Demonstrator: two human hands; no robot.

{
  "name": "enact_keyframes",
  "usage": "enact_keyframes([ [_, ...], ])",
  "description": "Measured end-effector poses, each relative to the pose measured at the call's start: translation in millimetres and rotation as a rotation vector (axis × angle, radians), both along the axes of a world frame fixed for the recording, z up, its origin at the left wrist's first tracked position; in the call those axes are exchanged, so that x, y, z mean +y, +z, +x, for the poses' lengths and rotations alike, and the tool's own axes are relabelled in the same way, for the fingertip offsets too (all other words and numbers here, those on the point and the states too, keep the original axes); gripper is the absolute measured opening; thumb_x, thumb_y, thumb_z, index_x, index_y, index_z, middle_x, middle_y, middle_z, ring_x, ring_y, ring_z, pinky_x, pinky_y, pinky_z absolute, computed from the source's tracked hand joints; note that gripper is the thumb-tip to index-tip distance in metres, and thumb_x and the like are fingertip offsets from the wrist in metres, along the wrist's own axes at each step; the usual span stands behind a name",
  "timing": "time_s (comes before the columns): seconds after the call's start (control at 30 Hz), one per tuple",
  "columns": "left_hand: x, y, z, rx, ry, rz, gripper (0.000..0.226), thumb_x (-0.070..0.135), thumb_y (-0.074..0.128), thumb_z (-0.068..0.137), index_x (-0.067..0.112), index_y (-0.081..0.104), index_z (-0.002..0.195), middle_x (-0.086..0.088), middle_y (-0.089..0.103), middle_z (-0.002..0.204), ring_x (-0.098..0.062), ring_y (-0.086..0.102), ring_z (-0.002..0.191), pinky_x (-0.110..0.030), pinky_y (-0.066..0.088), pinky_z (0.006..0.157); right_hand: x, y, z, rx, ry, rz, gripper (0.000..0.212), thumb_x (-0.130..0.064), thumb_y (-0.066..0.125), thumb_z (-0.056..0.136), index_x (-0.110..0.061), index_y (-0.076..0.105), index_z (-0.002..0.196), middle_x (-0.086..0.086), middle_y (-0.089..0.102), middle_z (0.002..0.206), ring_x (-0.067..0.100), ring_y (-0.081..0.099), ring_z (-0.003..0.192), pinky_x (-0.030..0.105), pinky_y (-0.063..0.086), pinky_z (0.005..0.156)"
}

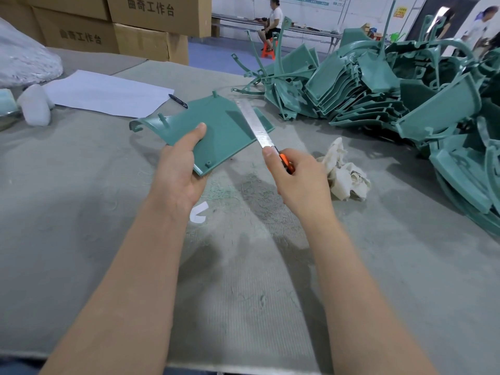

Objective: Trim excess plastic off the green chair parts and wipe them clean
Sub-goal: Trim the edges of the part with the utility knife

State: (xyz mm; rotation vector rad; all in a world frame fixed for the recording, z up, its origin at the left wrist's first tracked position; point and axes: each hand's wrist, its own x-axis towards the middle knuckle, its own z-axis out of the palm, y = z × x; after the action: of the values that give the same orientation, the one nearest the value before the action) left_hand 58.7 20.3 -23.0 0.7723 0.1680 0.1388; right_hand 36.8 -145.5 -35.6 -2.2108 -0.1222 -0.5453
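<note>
My left hand grips the near edge of a flat green chair part, thumb on top, holding it tilted above the table. My right hand is closed around an orange-handled knife. Its long steel blade lies along the right edge of the part. A crumpled cream cloth sits on the table just right of my right hand. Fine green shavings are scattered below the part.
A big heap of green chair parts fills the right side of the grey felt table. A white sheet with a black pen lies far left. Cardboard boxes stand behind; people are in the background.
</note>
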Motion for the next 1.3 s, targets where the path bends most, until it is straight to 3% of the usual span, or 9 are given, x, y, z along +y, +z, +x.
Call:
enact_keyframes([
  [0.23,1,0,1,0.020,0.007,-0.004,0.022,0.009,0.064,0.090,0.008,0.060,0.111,-0.005,0.074,0.087,-0.016,0.073,0.071,-0.025,0.054,0.051,3,-1,0,0.004,0.021,0.011,0.048,-0.053,0.047,0.094,-0.019,0.043,0.061,0.005,0.049,0.055,0.028,0.052,0.053,0.048,0.052,0.057],
  [0.37,-1,0,4,0.034,0.010,0.015,0.016,0.011,0.063,0.091,0.007,0.062,0.107,-0.003,0.074,0.081,-0.013,0.072,0.067,-0.023,0.054,0.052,12,-4,-2,0.018,0.096,-0.061,0.048,-0.052,0.049,0.095,-0.019,0.043,0.060,-0.005,0.040,0.050,0.015,0.039,0.047,0.031,0.033,0.047],
  [0.47,0,-1,6,0.044,-0.015,-0.014,0.020,0.015,0.060,0.093,0.004,0.063,0.110,-0.006,0.073,0.089,-0.015,0.071,0.076,-0.028,0.058,0.064,23,-7,-6,0.027,0.181,-0.125,0.048,-0.053,0.051,0.093,-0.017,0.046,0.062,-0.005,0.040,0.051,0.013,0.037,0.048,0.027,0.028,0.049],
  [0.53,1,0,5,0.053,-0.042,-0.053,0.017,0.018,0.059,0.095,0.005,0.065,0.103,-0.006,0.074,0.088,-0.016,0.070,0.079,-0.032,0.059,0.077,27,-7,-9,0.032,0.249,-0.152,0.047,-0.053,0.053,0.093,-0.014,0.051,0.066,-0.006,0.041,0.051,0.009,0.037,0.046,0.025,0.028,0.049],
  [0.57,1,0,4,0.052,-0.037,-0.067,0.013,0.018,0.059,0.094,0.006,0.065,0.097,-0.005,0.074,0.084,-0.016,0.071,0.077,-0.031,0.060,0.075,27,-6,-10,0.025,0.272,-0.136,0.046,-0.052,0.054,0.093,-0.014,0.052,0.067,-0.007,0.041,0.051,0.008,0.036,0.045,0.025,0.029,0.048],
  [0.67,1,1,1,0.032,0.014,-0.076,0.002,0.012,0.062,0.092,0.011,0.063,0.093,-0.001,0.075,0.074,-0.012,0.072,0.068,-0.023,0.056,0.057,17,0,-8,-0.039,0.191,-0.022,0.043,-0.050,0.050,0.094,-0.018,0.052,0.065,-0.007,0.042,0.051,0.009,0.038,0.044,0.029,0.033,0.046],
  [0.83,3,2,-1,0.019,0.012,-0.089,0.004,0.009,0.062,0.091,0.012,0.062,0.094,0.000,0.074,0.073,-0.011,0.071,0.066,-0.020,0.053,0.054,-9,1,2,-0.084,-0.126,0.022,0.049,-0.058,0.044,0.094,-0.023,0.037,0.060,-0.003,0.044,0.054,0.029,0.057,0.058,0.034,0.043,0.052],
  [1.1,1,5,-4,0.019,-0.018,-0.089,0.004,0.007,0.062,0.091,0.010,0.063,0.094,-0.001,0.074,0.073,-0.011,0.071,0.065,-0.020,0.053,0.054,-8,-4,4,-0.087,-0.116,0.042,0.051,-0.058,0.043,0.094,-0.018,0.041,0.063,0.000,0.044,0.055,0.033,0.061,0.064,0.042,0.048,0.058],
  [1.3,3,6,-6,0.024,-0.016,-0.102,0.003,0.007,0.061,0.091,0.010,0.062,0.090,-0.001,0.074,0.071,-0.012,0.071,0.063,-0.020,0.053,0.053,-3,-4,2,-0.073,-0.077,0.107,0.057,-0.056,0.047,0.093,-0.003,0.055,0.074,0.021,0.058,0.065,0.034,0.053,0.058,0.051,0.052,0.060],
])
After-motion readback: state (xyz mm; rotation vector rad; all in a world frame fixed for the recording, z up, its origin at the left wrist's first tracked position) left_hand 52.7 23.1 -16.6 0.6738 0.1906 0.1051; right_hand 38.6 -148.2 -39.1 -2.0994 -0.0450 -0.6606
